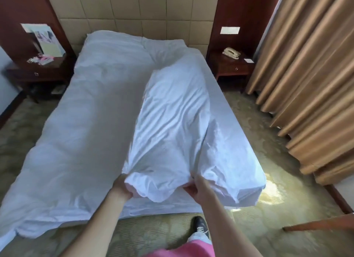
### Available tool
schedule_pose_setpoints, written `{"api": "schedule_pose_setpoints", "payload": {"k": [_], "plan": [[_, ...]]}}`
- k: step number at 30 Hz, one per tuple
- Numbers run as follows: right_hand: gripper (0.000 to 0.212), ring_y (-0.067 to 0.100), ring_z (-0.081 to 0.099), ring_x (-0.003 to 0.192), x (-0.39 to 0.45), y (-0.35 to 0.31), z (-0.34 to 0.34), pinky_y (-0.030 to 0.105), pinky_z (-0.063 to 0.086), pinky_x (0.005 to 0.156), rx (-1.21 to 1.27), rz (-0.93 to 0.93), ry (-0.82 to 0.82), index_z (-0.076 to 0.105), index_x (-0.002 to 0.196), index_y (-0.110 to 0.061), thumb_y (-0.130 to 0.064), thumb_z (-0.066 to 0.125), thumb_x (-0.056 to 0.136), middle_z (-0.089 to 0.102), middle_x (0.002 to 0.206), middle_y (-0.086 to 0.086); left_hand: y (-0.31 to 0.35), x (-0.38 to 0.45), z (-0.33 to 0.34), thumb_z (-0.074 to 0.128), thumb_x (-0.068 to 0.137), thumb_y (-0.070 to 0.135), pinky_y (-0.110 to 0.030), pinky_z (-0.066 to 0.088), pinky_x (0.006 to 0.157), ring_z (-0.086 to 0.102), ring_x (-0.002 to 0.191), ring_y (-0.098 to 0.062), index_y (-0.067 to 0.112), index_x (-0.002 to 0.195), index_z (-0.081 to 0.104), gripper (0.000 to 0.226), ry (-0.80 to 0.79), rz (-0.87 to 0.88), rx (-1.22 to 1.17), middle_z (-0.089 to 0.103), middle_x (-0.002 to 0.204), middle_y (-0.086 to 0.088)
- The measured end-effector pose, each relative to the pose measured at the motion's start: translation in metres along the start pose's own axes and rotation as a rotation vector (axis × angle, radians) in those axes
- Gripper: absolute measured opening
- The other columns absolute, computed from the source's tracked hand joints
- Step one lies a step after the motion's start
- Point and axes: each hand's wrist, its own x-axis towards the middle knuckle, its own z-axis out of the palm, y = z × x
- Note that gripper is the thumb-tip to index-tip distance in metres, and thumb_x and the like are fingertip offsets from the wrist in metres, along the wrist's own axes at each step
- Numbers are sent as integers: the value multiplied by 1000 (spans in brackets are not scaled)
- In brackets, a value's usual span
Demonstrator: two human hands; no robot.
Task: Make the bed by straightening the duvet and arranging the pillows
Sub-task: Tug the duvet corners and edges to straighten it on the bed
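Straight ahead of both hands, the crumpled white fabric duvet [172,111] runs lengthwise toward the headboard (bunched right of centre). Its near edge is pinched by the left hand [122,187] and right hand [195,187], equally near.

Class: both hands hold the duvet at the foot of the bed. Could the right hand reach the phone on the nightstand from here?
Probably not. The right hand grips the duvet at the foot; the phone sits by the headboard, the whole bed away.
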Motion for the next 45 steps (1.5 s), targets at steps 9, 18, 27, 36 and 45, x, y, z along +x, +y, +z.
{"api": "schedule_pose_setpoints", "payload": {"k": [9,18,27,36,45], "plan": [[19,20,66,44,-6,8,18,28,59,48,72,-12,5,61,83,3,-9,57,97,62,49,14,54,13,-9,55,97,9,-28,54,70,67,86,-21,19,120,62,26,22,215,-382,67,110,-3],[29,19,68,65,-3,-11,21,24,56,54,18,-120,27,67,106,3,-19,69,88,70,84,17,67,19,-7,65,86,10,-30,54,69,68,83,-23,8,94,69,9,-197,99,-321,72,84,-6],[40,13,54,45,-9,-13,32,22,46,45,-172,-331,132,65,91,19,-20,56,92,66,71,20,53,35,4,39,76,-17,-26,50,66,60,94,-24,18,131,57,67,133,324,-74,62,119,-7],[42,18,48,44,0,26,15,21,33,41,-402,-145,247,64,66,-1,-30,52,93,64,50,7,-33,57,-26,52,95,12,-41,56,71,57,111,-37,9,152,20,66,121,8,366,41,147,-17],[25,11,38,37,-15,80,28,19,25,40,-374,-126,214,54,65,-10,-7,48,89,48,51,3,-85,50,-60,51,89,16,-23,45,52,61,62,-24,8,81,64,17,3,78,488,69,81,-14]]}}
